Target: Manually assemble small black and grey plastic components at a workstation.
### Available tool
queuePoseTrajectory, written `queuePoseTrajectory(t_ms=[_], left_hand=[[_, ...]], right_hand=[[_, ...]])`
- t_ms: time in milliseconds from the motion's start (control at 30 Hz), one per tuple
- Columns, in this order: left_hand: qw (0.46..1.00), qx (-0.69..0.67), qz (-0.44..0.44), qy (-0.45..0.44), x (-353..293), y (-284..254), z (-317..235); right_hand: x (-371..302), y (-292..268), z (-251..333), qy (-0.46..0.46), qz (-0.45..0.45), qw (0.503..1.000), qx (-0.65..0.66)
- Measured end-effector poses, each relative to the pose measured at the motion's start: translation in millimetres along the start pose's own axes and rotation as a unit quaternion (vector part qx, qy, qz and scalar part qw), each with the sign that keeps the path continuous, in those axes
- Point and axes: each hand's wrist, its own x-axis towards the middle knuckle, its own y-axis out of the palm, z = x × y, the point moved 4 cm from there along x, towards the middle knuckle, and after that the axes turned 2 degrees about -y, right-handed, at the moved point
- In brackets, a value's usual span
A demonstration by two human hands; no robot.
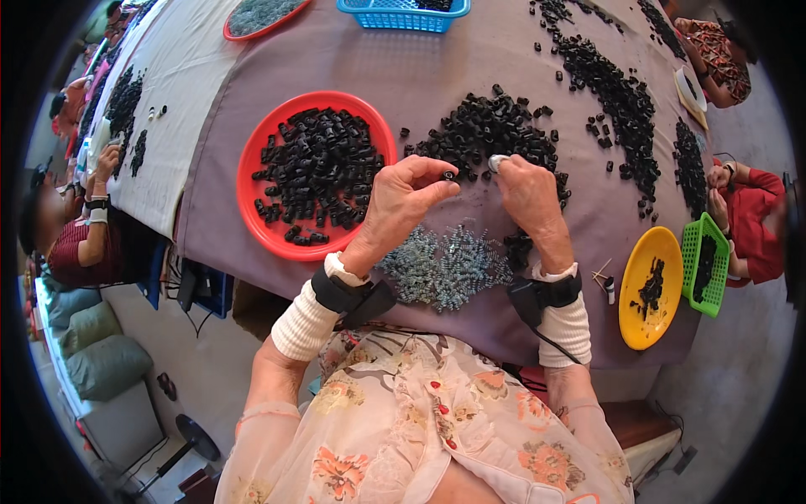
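My left hand [401,200] pinches a small black cylindrical plastic piece [449,175] between thumb and fingertips. Close by on the right, my right hand [531,195] has its fingers drawn together. Something whitish and shiny [497,161] shows at its fingertips; whether it is held or worn on a finger is unclear. Just beyond both hands lies a heap of similar black pieces [491,122]. Between my wrists, nearer to me, sits a pile of small silvery springs [445,267]. A round red tray [246,181] left of my left hand holds many black pieces.
At right are a yellow oval tray [634,323] and a green basket [714,290] with black bits. A small bottle [609,290] stands near them. More black pieces [613,92] spread at far right. A blue basket [403,18] sits at the back. Other people work on both sides.
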Motion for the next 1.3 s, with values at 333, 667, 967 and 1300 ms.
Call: queuePoseTrajectory(t_ms=[333, 667, 967, 1300], left_hand=[[0.998, -0.056, 0.009, -0.037, -0.4, -5.3, 10.0], [0.942, -0.309, 0.068, -0.108, -1.2, 12.4, 11.4], [0.962, -0.254, 0.060, -0.080, -6.4, 11.6, 8.3], [0.974, -0.215, 0.030, -0.062, -2.5, 10.4, 1.4]], right_hand=[[3.7, 8.4, 8.0, -0.030, 0.008, 0.999, 0.028], [0.6, -25.0, 37.2, 0.044, -0.091, 0.899, 0.427], [-0.6, -36.3, 45.8, 0.005, -0.071, 0.924, 0.376], [5.6, -46.2, 47.9, -0.087, -0.088, 0.965, 0.231]])
